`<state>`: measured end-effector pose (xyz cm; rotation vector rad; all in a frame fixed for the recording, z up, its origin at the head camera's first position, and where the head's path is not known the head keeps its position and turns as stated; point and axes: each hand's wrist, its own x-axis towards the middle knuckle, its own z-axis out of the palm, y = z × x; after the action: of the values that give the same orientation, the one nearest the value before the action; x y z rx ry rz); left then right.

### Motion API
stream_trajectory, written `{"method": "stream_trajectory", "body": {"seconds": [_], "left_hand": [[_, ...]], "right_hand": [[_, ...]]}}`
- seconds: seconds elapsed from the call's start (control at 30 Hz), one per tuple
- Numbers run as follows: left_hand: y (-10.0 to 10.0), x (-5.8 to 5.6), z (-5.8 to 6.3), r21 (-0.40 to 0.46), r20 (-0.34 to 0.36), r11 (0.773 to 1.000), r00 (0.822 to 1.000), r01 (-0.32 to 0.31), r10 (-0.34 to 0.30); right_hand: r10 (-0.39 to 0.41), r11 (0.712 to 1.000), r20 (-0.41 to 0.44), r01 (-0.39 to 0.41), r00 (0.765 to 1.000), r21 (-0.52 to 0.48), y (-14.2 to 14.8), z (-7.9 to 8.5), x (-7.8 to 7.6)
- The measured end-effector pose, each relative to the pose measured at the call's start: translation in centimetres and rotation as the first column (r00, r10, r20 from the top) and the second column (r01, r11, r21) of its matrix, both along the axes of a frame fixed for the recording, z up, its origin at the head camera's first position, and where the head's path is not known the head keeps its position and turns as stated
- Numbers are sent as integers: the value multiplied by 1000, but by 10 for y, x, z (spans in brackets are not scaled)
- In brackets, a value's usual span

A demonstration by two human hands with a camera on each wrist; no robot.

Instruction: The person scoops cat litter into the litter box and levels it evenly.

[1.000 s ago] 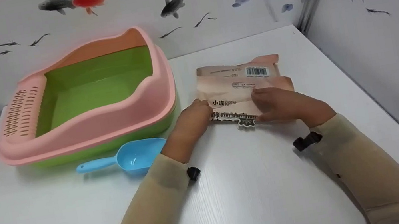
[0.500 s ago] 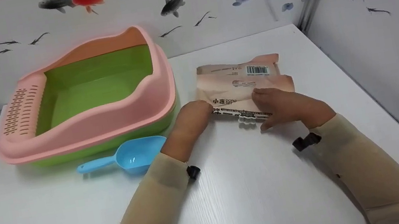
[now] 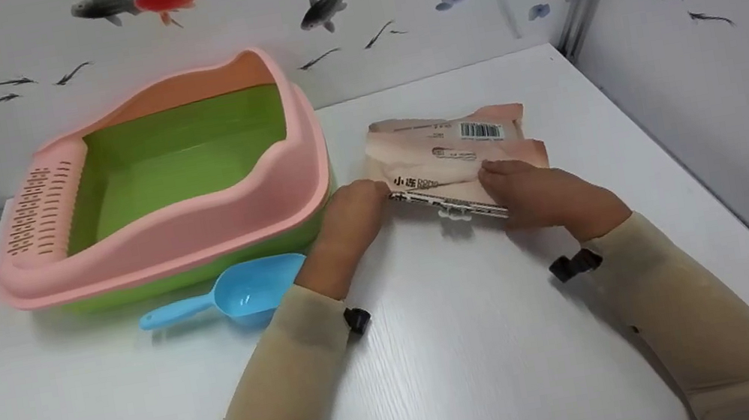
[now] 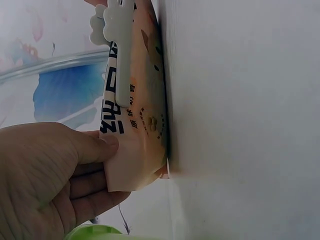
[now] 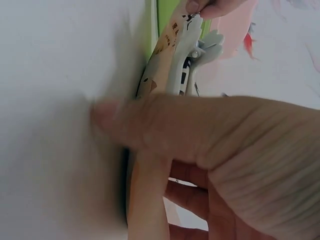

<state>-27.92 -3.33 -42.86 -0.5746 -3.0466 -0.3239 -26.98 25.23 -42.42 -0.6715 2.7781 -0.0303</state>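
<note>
A pink printed bag (image 3: 432,147) lies on the table, its near edge folded and lifted, with a barcode on top. A pale, wavy-edged sealing clip (image 3: 454,214) sits on that folded edge; the clip (image 4: 123,60) shows larger in the left wrist view. My left hand (image 3: 354,215) pinches the fold's left corner between thumb and fingers. At the bag's right side, my right hand (image 3: 548,200) holds it, fingers on the top face. In the right wrist view its thumb (image 5: 165,122) crosses the near face, blurred at the tip.
A pink and green litter box (image 3: 233,226) stands at the back left. In front of it lies a blue scoop (image 3: 251,291), partly behind my left forearm. Patterned wall panels (image 3: 419,20) bound the white table (image 3: 446,365) at the back and right.
The bag's near edge has risen and tilted away, hiding most of the print there. My left hand has moved slightly up. The right thumb has gone out of sight in the head view.
</note>
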Motion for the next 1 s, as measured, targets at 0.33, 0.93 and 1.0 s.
{"method": "stream_trajectory", "body": {"seconds": [0.33, 0.93, 1.0], "left_hand": [[-3, -4, 5, 22, 35, 1000, 999, -13, 12], [0, -1, 1, -26, -10, 999, 1000, -26, 26], [1, 0, 2, -31, -5, 999, 1000, -21, 21]], "right_hand": [[-3, 1000, -50, 2, 999, -13, 4, 5, 2], [0, 999, -156, -8, 988, -49, 13, -1, -6], [-1, 999, -159, -6, 987, -46, 10, -2, -6]]}}
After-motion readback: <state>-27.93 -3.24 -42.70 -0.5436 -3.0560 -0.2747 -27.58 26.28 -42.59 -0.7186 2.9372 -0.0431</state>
